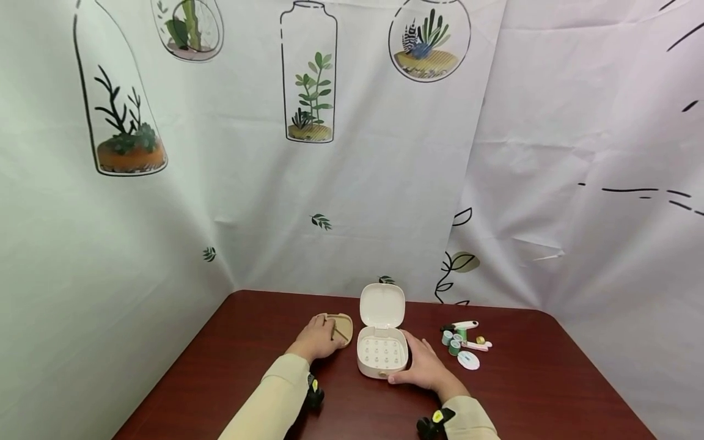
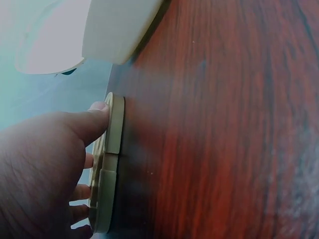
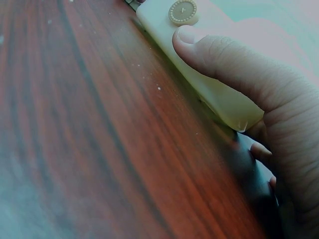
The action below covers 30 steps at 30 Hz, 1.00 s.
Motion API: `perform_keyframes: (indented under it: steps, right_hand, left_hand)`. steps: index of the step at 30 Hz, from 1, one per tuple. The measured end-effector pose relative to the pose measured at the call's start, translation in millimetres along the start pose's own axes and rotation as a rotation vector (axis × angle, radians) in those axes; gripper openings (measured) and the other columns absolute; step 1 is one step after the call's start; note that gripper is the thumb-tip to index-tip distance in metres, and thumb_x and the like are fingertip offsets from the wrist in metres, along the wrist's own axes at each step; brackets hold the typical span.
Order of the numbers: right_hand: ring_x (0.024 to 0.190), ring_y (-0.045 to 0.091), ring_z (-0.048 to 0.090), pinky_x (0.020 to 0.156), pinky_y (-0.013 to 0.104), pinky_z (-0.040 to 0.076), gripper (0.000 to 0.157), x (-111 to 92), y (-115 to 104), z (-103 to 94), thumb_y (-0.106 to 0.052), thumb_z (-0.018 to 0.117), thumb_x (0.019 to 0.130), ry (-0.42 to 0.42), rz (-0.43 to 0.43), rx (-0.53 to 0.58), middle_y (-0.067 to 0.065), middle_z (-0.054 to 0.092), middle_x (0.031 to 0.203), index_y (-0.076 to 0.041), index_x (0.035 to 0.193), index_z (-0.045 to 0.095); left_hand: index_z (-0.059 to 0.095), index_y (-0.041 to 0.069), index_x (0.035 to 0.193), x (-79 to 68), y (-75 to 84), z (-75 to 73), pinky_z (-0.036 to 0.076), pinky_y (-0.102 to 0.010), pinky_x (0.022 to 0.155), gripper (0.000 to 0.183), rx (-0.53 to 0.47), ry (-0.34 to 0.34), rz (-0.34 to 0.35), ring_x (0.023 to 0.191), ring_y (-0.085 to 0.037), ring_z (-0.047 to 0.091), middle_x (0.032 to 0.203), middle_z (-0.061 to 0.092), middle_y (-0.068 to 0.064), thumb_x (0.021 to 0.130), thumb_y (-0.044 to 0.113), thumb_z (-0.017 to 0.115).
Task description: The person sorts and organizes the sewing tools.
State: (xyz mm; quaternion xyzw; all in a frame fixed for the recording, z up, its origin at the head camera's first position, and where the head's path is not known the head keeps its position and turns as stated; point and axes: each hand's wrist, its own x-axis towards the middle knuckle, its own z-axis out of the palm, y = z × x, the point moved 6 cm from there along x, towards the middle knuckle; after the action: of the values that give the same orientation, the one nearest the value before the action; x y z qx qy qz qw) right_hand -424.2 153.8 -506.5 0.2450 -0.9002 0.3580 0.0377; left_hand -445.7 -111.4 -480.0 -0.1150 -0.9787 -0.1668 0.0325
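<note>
A white storage box stands on the table with its lid raised at the back. Rows of small pegs show inside it. My right hand grips the box's right side, its thumb on the front beside a round gold-coloured clasp. To the left of the box, a shallow tan tray lies on the table. My left hand holds this tray from above, with the thumb at its rim and the other fingers partly hidden behind it.
Right of the box lies a group of sewing things: several thread spools, a white disc, a black-and-white tool and a pale pink strip. A printed cloth hangs behind the dark red table.
</note>
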Motion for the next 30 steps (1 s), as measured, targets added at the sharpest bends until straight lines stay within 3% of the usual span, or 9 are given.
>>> perform_keyframes:
  steps: [6,11,15,18,23,30]
  right_hand:
    - [0.137,0.033,0.046,0.116,0.069,0.013,0.114,1.0,-1.6,2.2,-0.056,0.09,0.061,-0.002,-0.014,-0.001,0.009,0.052,0.147,-0.007,0.151,0.041]
    - [0.138,0.033,0.046,0.116,0.069,0.013,0.115,0.7,-0.6,2.6,-0.056,0.091,0.061,0.002,-0.007,0.0,0.01,0.051,0.148,-0.007,0.151,0.04]
    - [0.139,0.034,0.044,0.118,0.065,0.013,0.12,-0.3,1.9,1.1,-0.056,0.091,0.061,0.004,0.017,-0.011,0.013,0.048,0.15,-0.004,0.154,0.036]
    - [0.14,0.036,0.043,0.119,0.063,0.013,0.125,-1.6,2.8,-0.6,-0.056,0.092,0.06,0.004,0.039,-0.012,0.017,0.046,0.152,-0.002,0.155,0.032]
    - [0.143,0.039,0.039,0.12,0.063,0.011,0.127,-2.5,4.4,-2.6,-0.056,0.092,0.061,-0.006,0.067,0.009,0.02,0.043,0.154,-0.003,0.158,0.027]
    - [0.144,0.04,0.037,0.119,0.064,0.01,0.125,-4.1,4.8,-0.1,-0.056,0.091,0.063,-0.025,0.058,0.004,0.018,0.042,0.155,-0.007,0.159,0.027]
  left_hand:
    - [0.052,-0.002,0.143,-3.6,-0.7,-1.8,0.033,-0.056,0.114,0.066,-0.007,0.01,0.008,0.142,-0.046,0.035,0.152,0.039,-0.03,0.096,0.043,0.066]
    - [0.044,-0.002,0.149,-4.6,-2.9,1.8,0.02,-0.06,0.119,0.068,-0.059,0.036,0.004,0.146,-0.048,0.026,0.155,0.033,-0.031,0.099,0.041,0.061]
    - [0.04,-0.003,0.151,-5.1,2.3,3.1,0.016,-0.062,0.119,0.064,-0.17,0.129,0.05,0.147,-0.05,0.023,0.155,0.032,-0.032,0.102,0.035,0.056]
    - [0.041,-0.003,0.15,-8.5,14.0,2.1,0.023,-0.062,0.117,0.058,-0.292,0.184,0.121,0.145,-0.048,0.029,0.154,0.035,-0.03,0.104,0.03,0.054]
    - [0.035,0.0,0.155,-17.2,38.6,5.8,0.032,-0.06,0.114,0.072,-0.433,0.127,0.182,0.146,-0.041,0.031,0.158,0.034,-0.025,0.101,0.04,0.06]
    - [0.026,0.002,0.159,-28.8,56.0,21.8,0.034,-0.061,0.112,0.11,-0.464,0.023,0.167,0.146,-0.039,0.033,0.159,0.032,-0.022,0.079,0.053,0.082]
